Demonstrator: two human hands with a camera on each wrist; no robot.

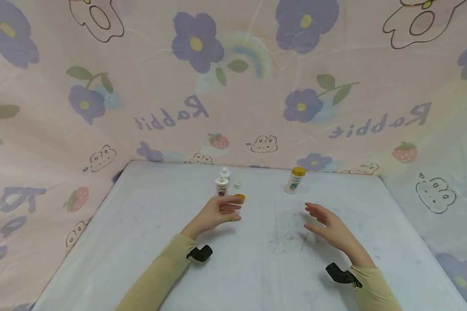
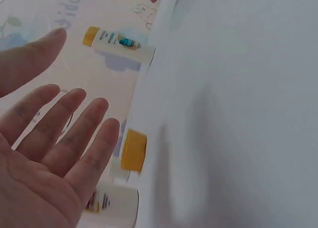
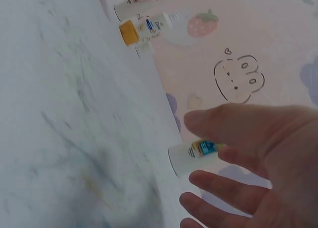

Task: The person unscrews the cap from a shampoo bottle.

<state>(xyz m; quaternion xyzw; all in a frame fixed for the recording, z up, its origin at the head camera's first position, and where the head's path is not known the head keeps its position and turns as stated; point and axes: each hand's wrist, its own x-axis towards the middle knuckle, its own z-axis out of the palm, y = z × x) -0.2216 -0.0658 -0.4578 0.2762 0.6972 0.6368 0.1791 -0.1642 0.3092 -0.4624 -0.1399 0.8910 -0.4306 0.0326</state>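
Observation:
My left hand (image 1: 218,212) hovers over the table with fingers extended, holding nothing. Just beyond its fingertips lies a yellow cap (image 1: 239,196), partly covered by them in the head view. Two white bottles with uncovered nozzle tops, a nearer one (image 1: 222,186) and a farther one (image 1: 225,173), stand behind that hand. A small white cap (image 1: 238,184) sits to their right. Farther right stands a white bottle with a yellow lid (image 1: 295,180), its label facing forward. My right hand (image 1: 328,224) is in front of this bottle, apart from it, fingers loosely spread and holding nothing.
The white table (image 1: 140,242) carries dark smudges (image 1: 284,239) near its middle. A patterned cloth (image 1: 241,99) with flowers and rabbits rises along the back and both sides. Each wrist wears a black camera mount (image 1: 200,253).

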